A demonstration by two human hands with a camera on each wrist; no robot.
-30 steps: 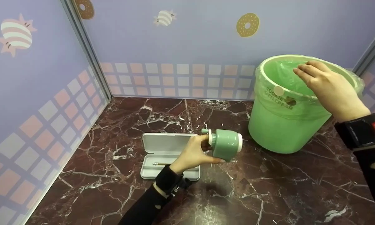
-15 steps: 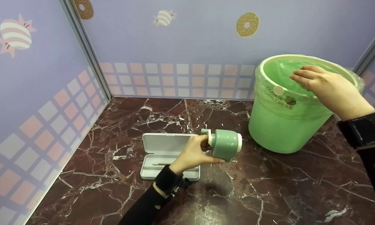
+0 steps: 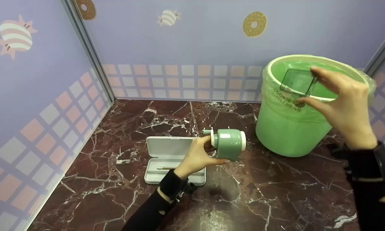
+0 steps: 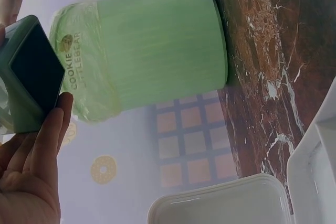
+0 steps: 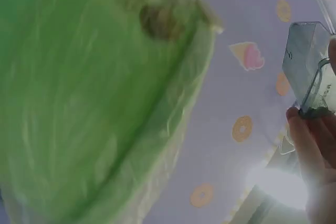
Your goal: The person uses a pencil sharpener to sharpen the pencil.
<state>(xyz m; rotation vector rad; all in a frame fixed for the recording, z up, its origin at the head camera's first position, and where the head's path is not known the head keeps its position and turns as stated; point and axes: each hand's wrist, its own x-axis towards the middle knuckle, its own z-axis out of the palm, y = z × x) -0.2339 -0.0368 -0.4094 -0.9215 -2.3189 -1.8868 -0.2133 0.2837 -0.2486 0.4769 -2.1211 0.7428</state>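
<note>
My left hand grips a green crank pencil sharpener above the table, its small crank handle to the left and its white end to the right. The left wrist view shows a dark, square face on the sharpener. Over the front rim of the green bin, my right hand pinches a clear plastic shavings drawer between thumb and fingers. In the right wrist view, that drawer looks see-through, with a little dark matter near the fingers. Whether it holds shavings, I cannot tell.
Behind my left hand lies an open white pencil case with a pencil in it. A thin plastic liner covers the bin's rim. Small white flecks dot the marble table. Patterned panels stand at the back and sides.
My right hand has turned over and drawn back from the bin's opening, bringing the clear drawer into sight. The sharpener has shifted and tilted slightly in my left hand.
</note>
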